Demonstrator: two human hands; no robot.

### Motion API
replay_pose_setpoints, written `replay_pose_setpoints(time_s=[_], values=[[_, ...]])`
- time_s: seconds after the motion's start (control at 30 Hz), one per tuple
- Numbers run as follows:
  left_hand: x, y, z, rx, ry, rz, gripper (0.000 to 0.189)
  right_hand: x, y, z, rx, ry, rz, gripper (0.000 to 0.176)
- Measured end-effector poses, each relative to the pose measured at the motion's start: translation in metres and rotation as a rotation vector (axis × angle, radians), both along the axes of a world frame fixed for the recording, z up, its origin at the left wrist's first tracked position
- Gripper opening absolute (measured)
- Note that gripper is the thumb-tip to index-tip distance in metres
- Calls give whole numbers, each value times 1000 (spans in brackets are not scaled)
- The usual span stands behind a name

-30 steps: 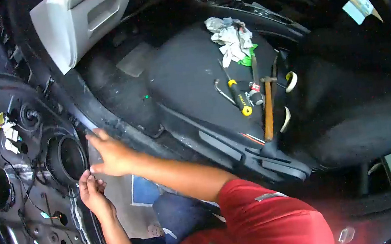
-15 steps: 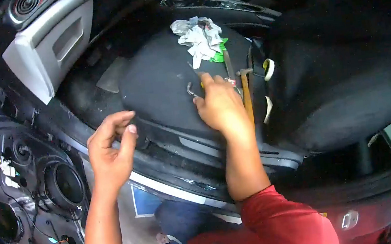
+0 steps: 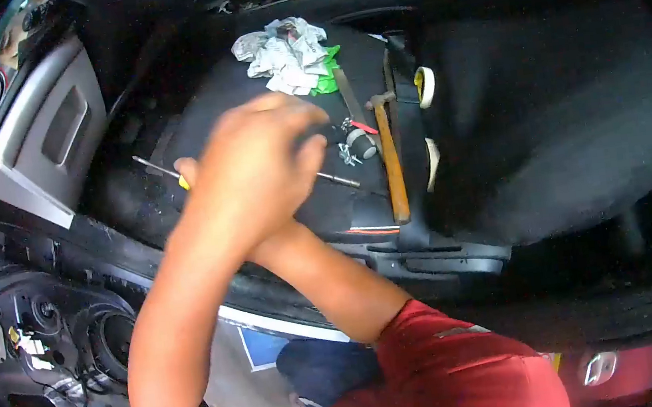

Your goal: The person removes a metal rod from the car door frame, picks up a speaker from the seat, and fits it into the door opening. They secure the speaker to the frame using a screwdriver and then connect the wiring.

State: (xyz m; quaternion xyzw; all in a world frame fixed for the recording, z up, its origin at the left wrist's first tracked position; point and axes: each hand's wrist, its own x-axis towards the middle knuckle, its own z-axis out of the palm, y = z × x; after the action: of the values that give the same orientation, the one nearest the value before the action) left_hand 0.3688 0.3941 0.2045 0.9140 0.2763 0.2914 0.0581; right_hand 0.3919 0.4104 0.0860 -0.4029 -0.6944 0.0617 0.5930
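My left hand (image 3: 261, 159), blurred, crosses over my right arm above the dark seat (image 3: 209, 96). Its thumb and forefinger are apart, with nothing visible between them. My right hand (image 3: 187, 171) is mostly hidden behind it; a fingertip shows against the yellow handle of a screwdriver (image 3: 157, 167), whose shaft points up-left. A metal rod (image 3: 339, 179) sticks out to the right from behind my left hand. Further right on the seat lie small metal pieces (image 3: 348, 154), a grey and black cylindrical object (image 3: 360, 144) and a hammer (image 3: 392, 160) with a wooden handle.
Crumpled paper (image 3: 289, 55) and a green wrapper (image 3: 327, 71) lie at the seat's back, near a flat blade (image 3: 347, 92). Two tape rolls (image 3: 426, 87) rest by the backrest (image 3: 549, 114). An opened door panel (image 3: 61, 346) with exposed wires stands lower left; a grey trim panel (image 3: 53, 138) is upper left.
My right hand has moved left from beside the hammer and now has the screwdriver. My left hand has moved up and right, over my right arm. The view has shifted.
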Motion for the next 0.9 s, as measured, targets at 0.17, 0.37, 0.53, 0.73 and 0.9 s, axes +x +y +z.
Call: replay_pose_setpoints(time_s=[0.17,0.37,0.53,0.73,0.9], values=[[52,40,-41,-241,348,118,28,10,20,12,-191,-77,15,51],[97,48,-43,-489,492,117,22,15,43,14,-497,465,314,39],[114,52,-105,-180,408,186,20,23,52,-3,-518,700,513,37],[124,72,-100,-402,464,240,24,25,58,-13,-501,740,533,35],[110,88,-89,-247,542,258,24,14,58,-8,-489,797,481,32]])
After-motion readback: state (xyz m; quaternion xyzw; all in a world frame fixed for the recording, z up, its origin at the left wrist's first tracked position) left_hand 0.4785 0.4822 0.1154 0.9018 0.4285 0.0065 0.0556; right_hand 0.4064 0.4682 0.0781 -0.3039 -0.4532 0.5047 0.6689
